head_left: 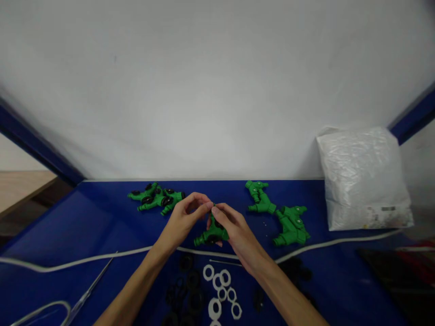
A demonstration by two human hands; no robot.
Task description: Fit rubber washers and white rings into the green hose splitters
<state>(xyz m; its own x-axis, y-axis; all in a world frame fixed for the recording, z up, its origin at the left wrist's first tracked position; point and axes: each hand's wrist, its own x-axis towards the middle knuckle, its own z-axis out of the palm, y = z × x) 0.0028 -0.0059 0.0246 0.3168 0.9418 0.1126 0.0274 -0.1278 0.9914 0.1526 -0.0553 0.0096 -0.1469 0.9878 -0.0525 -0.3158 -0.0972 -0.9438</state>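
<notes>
Green connector (215, 232): 1, right hand (236, 226) | white rings (221, 288): 8, perhaps more

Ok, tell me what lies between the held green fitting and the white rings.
In the head view, the white cord and, nearer the white rings, a thin rod lie between them and the held green fitting.

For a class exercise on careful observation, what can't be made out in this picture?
All in the head view:
Top of the held green fitting: hidden by the left hand and right hand.
White bag: contents hidden by its plastic; print too small to read.
Scissors: handle end cut off by the bottom edge.
Lowest white ring: cut off likewise.
</notes>
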